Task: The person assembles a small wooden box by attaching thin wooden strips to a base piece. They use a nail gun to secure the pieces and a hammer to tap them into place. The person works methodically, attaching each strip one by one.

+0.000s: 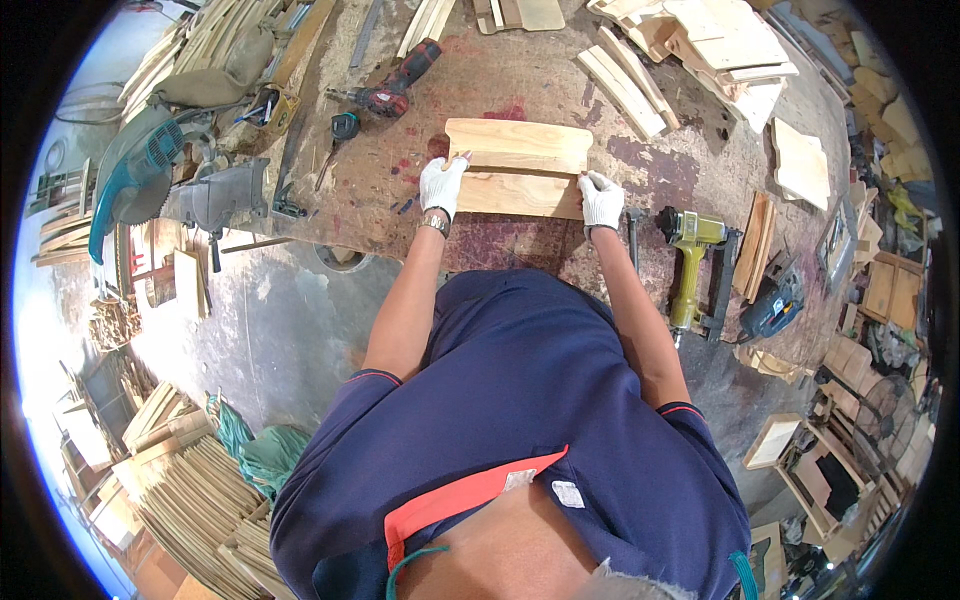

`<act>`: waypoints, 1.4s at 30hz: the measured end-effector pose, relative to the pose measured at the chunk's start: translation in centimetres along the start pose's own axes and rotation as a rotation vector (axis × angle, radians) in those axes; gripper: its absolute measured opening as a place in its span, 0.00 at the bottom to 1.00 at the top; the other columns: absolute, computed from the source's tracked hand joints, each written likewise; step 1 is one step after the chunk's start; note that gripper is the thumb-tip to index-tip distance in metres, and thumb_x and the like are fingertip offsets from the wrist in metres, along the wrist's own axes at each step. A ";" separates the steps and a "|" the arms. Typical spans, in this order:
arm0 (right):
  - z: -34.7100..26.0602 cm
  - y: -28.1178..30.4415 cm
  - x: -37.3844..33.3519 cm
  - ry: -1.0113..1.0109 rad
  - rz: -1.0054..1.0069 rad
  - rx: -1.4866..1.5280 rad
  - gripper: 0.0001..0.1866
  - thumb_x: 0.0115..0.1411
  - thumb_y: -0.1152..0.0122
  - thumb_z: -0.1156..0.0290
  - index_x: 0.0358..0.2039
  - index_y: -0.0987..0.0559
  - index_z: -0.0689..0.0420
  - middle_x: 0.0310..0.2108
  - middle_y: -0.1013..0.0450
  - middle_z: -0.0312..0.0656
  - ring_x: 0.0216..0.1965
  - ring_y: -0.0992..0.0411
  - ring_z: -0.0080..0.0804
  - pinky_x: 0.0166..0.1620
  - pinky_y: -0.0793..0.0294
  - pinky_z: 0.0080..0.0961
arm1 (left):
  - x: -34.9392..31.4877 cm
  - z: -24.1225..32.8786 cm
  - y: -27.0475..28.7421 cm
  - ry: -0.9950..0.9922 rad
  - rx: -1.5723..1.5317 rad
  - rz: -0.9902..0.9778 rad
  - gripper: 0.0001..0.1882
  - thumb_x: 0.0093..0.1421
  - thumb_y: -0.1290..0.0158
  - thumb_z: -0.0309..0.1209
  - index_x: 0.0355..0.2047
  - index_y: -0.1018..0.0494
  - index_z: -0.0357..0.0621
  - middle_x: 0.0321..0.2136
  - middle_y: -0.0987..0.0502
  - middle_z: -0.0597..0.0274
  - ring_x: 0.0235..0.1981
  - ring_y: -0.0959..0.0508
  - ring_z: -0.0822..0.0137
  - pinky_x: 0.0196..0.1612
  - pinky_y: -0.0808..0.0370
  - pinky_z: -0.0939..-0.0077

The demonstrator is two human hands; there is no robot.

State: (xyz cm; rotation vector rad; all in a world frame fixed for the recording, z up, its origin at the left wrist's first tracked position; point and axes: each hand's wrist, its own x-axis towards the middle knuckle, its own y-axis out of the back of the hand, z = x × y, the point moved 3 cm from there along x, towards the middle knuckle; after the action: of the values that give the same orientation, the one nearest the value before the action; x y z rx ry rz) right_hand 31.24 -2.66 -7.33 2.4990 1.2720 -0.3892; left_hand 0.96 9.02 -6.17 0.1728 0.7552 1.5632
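Observation:
At the near edge of the workbench (pixel 370 215), a pale wooden board with shaped ends (pixel 520 143) lies alongside a second, plain-edged wooden board (pixel 525 196), with a dark gap between them. My left hand (pixel 441 187), in a white glove with bare fingertips, closes on the left end where the two pieces meet. At the opposite end my right hand (pixel 601 203), gloved the same way, pinches the boards' edge. Its fingers partly hide that corner, and exactly which piece each hand bears on is hard to see. A yellow-green nail gun (pixel 690 255) rests just right of my right hand.
Farther back lie a red-and-black cordless drill (pixel 392 92), a tape measure (pixel 345 125) and loose wooden strips (pixel 622 92). A teal power saw (pixel 140 175) stands at the left. Cut boards (pixel 725 45) are heaped back right, with a blue power tool (pixel 772 308) at the right edge.

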 end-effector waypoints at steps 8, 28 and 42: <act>0.6 0.0 0.2 -0.008 0.044 0.056 0.12 0.60 0.32 0.72 0.42 0.15 0.64 0.26 0.21 0.36 0.18 0.30 0.18 0.22 0.30 0.19 | -1.0 1.0 0.4 -0.003 -0.046 -0.041 0.27 0.53 0.34 0.53 0.31 0.21 0.36 0.27 0.19 0.51 0.29 0.21 0.58 0.36 0.28 0.63; -4.4 16.8 -7.5 0.417 0.790 -1.097 0.36 0.53 0.35 0.70 0.62 0.32 0.62 0.51 0.29 0.59 0.52 0.29 0.58 0.55 0.29 0.49 | -2.5 4.1 1.7 0.037 0.144 0.049 0.35 0.48 0.33 0.58 0.37 0.20 0.34 0.37 0.18 0.40 0.41 0.18 0.46 0.44 0.24 0.55; -6.8 22.5 -5.5 0.147 0.203 -0.850 0.33 0.50 0.30 0.65 0.56 0.29 0.62 0.40 0.21 0.54 0.40 0.22 0.48 0.44 0.23 0.40 | -4.0 6.9 2.7 0.018 0.164 0.072 0.33 0.47 0.33 0.58 0.33 0.21 0.35 0.33 0.18 0.42 0.37 0.17 0.48 0.40 0.24 0.57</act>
State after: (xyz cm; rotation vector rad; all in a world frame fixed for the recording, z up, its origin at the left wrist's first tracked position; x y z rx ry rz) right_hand 47.13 -16.60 4.27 1.8964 0.9330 0.3346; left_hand 2.98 7.92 1.92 0.3102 0.8999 1.5723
